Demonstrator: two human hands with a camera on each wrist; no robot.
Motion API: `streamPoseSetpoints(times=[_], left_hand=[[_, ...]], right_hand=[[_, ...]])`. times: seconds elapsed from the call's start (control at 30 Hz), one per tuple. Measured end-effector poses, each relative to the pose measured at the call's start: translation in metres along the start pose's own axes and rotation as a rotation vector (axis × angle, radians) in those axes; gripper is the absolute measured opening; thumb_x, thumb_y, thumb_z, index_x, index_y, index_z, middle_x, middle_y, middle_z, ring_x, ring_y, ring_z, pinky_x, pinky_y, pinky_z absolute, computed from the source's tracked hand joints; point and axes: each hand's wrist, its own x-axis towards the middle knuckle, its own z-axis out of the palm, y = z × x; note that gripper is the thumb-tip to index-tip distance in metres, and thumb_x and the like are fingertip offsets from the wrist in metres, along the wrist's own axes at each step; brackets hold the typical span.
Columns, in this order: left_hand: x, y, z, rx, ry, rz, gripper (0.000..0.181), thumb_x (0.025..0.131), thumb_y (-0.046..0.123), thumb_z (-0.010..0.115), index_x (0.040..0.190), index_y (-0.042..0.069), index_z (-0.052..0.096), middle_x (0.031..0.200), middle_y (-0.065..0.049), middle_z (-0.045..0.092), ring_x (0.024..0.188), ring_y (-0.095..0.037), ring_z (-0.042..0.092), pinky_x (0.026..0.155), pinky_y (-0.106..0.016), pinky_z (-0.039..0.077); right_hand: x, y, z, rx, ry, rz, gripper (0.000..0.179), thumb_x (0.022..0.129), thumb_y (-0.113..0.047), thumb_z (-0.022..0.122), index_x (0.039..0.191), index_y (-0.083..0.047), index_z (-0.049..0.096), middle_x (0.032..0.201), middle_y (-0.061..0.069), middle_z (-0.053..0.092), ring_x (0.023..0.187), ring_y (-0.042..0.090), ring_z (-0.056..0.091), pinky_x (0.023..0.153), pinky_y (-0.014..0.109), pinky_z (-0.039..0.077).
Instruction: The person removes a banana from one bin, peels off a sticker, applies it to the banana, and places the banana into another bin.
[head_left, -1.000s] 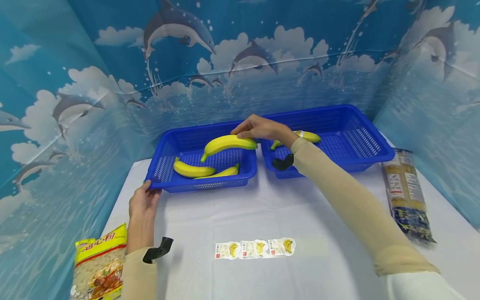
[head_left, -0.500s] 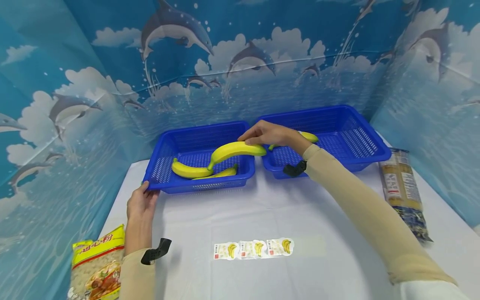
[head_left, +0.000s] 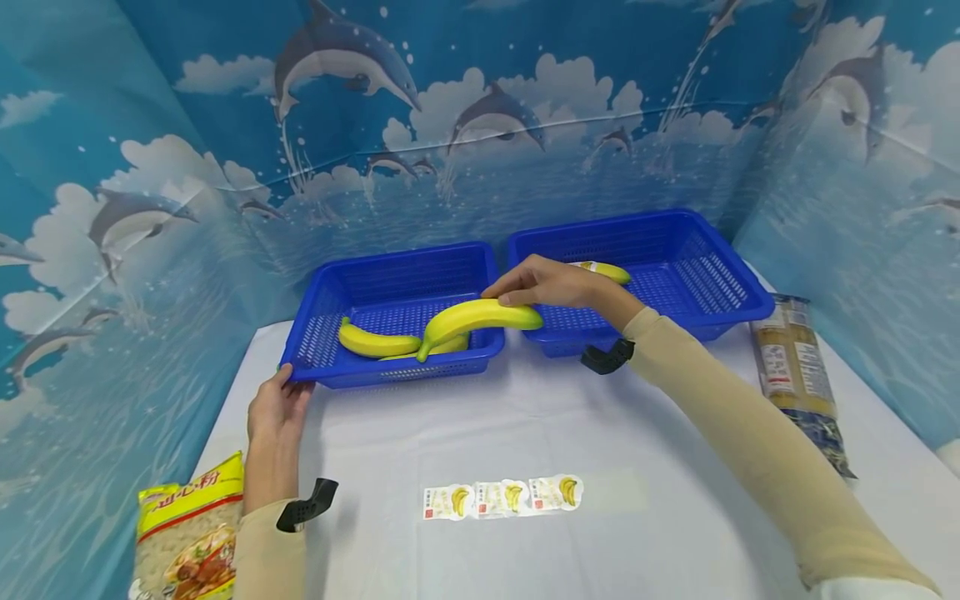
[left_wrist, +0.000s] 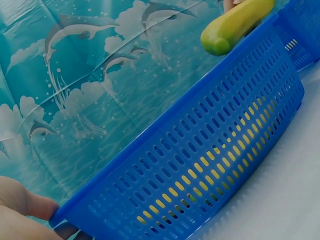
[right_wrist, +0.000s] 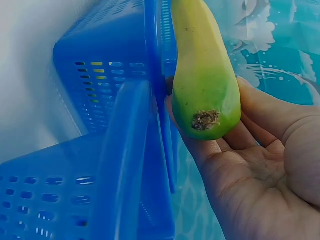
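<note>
My right hand (head_left: 555,283) grips a yellow banana (head_left: 483,317) with a green end, between thumb and fingers. It hangs over the right front part of the left blue basket (head_left: 318,292), stem pointing down to the left. In the right wrist view its dark blunt tip (right_wrist: 206,120) faces the camera. My left hand (head_left: 277,408) pinches the left basket's front left corner; the left wrist view shows a thumb (left_wrist: 40,205) at the rim. Inside that basket lie a banana (head_left: 377,342) and another (head_left: 452,344), partly hidden by the held one.
To the right stands a second blue basket (head_left: 738,321) with a banana (head_left: 613,272) wearing a paper band, partly behind my right hand. Banana stickers (head_left: 501,497) lie in a row on the white table. A yellow-topped food bag (head_left: 191,533) lies left, a clear noodle-like pack (head_left: 798,367) right.
My right hand has brought the banana toward me and slightly right, down from higher over the left basket's middle. My left hand keeps its grip on the corner.
</note>
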Motion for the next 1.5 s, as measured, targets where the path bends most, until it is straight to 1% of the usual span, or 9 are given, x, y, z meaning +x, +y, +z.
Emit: streamPoseSetpoints(times=[0.2,0.27,0.43,0.67,0.83,1.0,1.2,1.4,1.5], left_hand=[[0.000,0.001,-0.001,-0.022,-0.002,-0.016,0.065,0.108,0.014,0.066,0.167,0.018,0.039,0.165,-0.003,0.048,0.143,-0.017,0.053,0.122,-0.031,0.041],[0.000,0.000,-0.001,-0.028,0.000,-0.013,0.064,0.108,0.014,0.065,0.167,0.018,0.040,0.164,-0.003,0.048,0.142,-0.017,0.053,0.122,-0.031,0.041],[0.002,0.001,-0.001,-0.030,0.003,-0.012,0.066,0.107,0.013,0.067,0.167,0.018,0.040,0.164,-0.004,0.048,0.142,-0.018,0.053,0.123,-0.032,0.040],[0.001,0.003,-0.001,-0.040,0.007,-0.013,0.069,0.107,0.011,0.066,0.169,0.018,0.036,0.167,-0.004,0.045,0.144,-0.018,0.051,0.123,-0.032,0.039],[0.000,0.002,-0.001,-0.015,0.011,-0.012,0.069,0.108,0.013,0.065,0.169,0.018,0.034,0.168,-0.004,0.044,0.144,-0.018,0.050,0.124,-0.031,0.039],[0.001,0.000,0.000,0.018,0.015,-0.006,0.068,0.108,0.016,0.065,0.169,0.019,0.035,0.167,-0.004,0.045,0.143,-0.018,0.052,0.123,-0.031,0.039],[0.000,0.000,0.000,0.022,0.013,0.000,0.068,0.108,0.016,0.065,0.169,0.018,0.035,0.166,-0.004,0.045,0.142,-0.018,0.052,0.122,-0.031,0.040],[-0.001,-0.001,-0.001,0.023,0.019,-0.008,0.067,0.108,0.017,0.066,0.168,0.019,0.037,0.165,-0.003,0.048,0.141,-0.017,0.054,0.121,-0.030,0.041],[-0.001,-0.001,-0.001,-0.008,0.016,-0.012,0.067,0.107,0.015,0.067,0.168,0.019,0.038,0.164,-0.002,0.048,0.141,-0.017,0.054,0.121,-0.030,0.041]], right_hand=[[-0.014,0.001,0.003,0.002,0.007,0.007,0.039,0.113,-0.017,0.058,0.151,-0.006,0.063,0.128,0.010,0.076,0.088,0.020,0.063,0.078,0.029,0.053],[-0.019,0.001,0.005,0.005,0.004,0.010,0.040,0.113,-0.018,0.058,0.151,-0.007,0.062,0.126,0.010,0.076,0.084,0.021,0.059,0.076,0.030,0.050],[-0.033,0.005,0.012,0.061,0.007,0.001,0.040,0.114,-0.017,0.058,0.152,-0.007,0.062,0.128,0.010,0.075,0.090,0.021,0.062,0.084,0.029,0.054],[-0.049,0.018,0.030,0.140,0.009,-0.060,0.038,0.113,-0.013,0.058,0.149,-0.002,0.063,0.141,0.013,0.070,0.095,0.020,0.063,0.080,0.028,0.051],[-0.061,0.023,0.035,0.155,-0.003,-0.083,0.038,0.112,-0.009,0.058,0.149,0.001,0.062,0.150,0.017,0.064,0.106,0.019,0.066,0.084,0.027,0.053],[-0.074,0.026,0.041,0.168,-0.003,-0.064,0.038,0.111,-0.009,0.060,0.148,0.000,0.063,0.148,0.016,0.066,0.115,0.017,0.067,0.093,0.026,0.056],[-0.085,0.035,0.051,0.177,0.007,-0.060,0.037,0.110,-0.009,0.062,0.146,-0.002,0.066,0.145,0.014,0.069,0.129,0.022,0.067,0.107,0.033,0.057],[-0.096,0.050,0.062,0.179,0.022,-0.042,0.036,0.109,-0.009,0.064,0.144,-0.003,0.068,0.144,0.013,0.069,0.127,0.020,0.068,0.106,0.032,0.057],[-0.100,0.054,0.065,0.182,0.025,-0.042,0.036,0.109,-0.009,0.065,0.144,-0.002,0.068,0.144,0.015,0.069,0.126,0.020,0.068,0.106,0.032,0.057]])
